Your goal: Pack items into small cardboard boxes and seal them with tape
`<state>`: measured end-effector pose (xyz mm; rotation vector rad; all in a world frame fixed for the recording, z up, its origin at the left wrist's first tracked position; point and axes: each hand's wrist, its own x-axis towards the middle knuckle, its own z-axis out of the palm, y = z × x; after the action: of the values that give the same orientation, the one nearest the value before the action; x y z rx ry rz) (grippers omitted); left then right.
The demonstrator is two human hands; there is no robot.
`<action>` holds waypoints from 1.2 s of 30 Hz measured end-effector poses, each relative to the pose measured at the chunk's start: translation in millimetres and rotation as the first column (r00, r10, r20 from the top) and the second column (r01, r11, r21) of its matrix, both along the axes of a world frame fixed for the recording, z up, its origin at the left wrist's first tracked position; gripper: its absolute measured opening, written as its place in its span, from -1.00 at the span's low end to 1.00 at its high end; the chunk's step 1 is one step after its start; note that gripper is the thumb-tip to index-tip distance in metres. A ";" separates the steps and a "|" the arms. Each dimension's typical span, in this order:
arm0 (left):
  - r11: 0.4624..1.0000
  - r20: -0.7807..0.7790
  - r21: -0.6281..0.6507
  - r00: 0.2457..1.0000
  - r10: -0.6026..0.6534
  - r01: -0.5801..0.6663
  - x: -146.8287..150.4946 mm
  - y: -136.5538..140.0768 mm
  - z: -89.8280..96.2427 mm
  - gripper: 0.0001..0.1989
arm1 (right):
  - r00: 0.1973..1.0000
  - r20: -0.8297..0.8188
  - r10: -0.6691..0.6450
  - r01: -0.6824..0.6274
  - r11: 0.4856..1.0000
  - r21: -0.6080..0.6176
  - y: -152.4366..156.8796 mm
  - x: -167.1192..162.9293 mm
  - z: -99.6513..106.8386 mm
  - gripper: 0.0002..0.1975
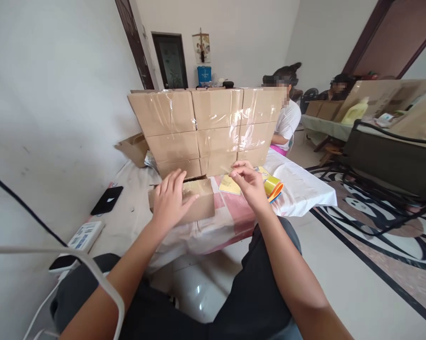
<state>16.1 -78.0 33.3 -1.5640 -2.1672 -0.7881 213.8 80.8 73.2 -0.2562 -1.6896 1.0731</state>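
My left hand (171,196) lies over the left part of a small cardboard box (203,200), its thumb stretched away from the other fingers. The box sits on the cloth-covered table in front of me, and part of it is hidden by that hand. To its right, my right hand (250,182) is raised with thumb and fingertips pinched together. Whatever the pinch holds, if anything, is too small to make out. Beneath and beside it are a yellow sheet (229,185) and a roll of yellow tape (272,185) with an orange rim.
A wall of stacked, taped cardboard boxes (218,127) stands behind. On the left are an open carton (133,148), a black phone (107,200) and a white power strip (87,236). A white cable (103,278) crosses near my left arm. A person (287,115) sits beyond the stack.
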 end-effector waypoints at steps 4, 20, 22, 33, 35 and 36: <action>0.959 -0.154 -0.283 0.986 -0.058 0.013 -32.5 -3.9 -4.5 -0.09 | 0.974 0.034 0.225 -0.219 0.967 -0.129 -2.7 -27.0 -3.1 -0.77; 0.931 -0.323 -0.364 0.936 -0.138 0.012 -26.6 -14.0 -17.9 -0.30 | 0.802 0.597 -0.030 -0.035 0.995 0.097 18.0 -125.5 -53.0 -0.83; 0.928 -0.319 -0.373 0.939 -0.130 0.002 -25.3 -13.9 -16.5 -0.35 | 0.765 0.623 -0.164 0.116 0.986 0.118 17.1 -123.3 -52.3 -0.65; 0.931 -0.218 -0.341 0.953 -0.210 0.127 -27.9 -13.2 -19.2 -0.47 | 0.735 0.570 -0.368 0.426 0.904 0.035 69.4 -78.5 -55.6 -0.74; 0.932 -0.223 -0.340 0.953 -0.208 0.124 -28.8 -12.6 -19.7 -0.48 | 0.723 0.583 -0.370 0.435 0.900 0.032 84.6 -72.1 -49.9 -0.80; 0.933 -0.228 -0.338 0.951 -0.206 0.121 -29.0 -12.2 -19.7 -0.48 | 0.713 0.588 -0.381 0.445 0.895 0.040 92.6 -69.8 -45.8 -0.82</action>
<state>-13.0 -90.3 13.7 -1.9086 -2.0615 -0.2560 143.9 173.5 27.4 -1.0845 -1.9750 0.7715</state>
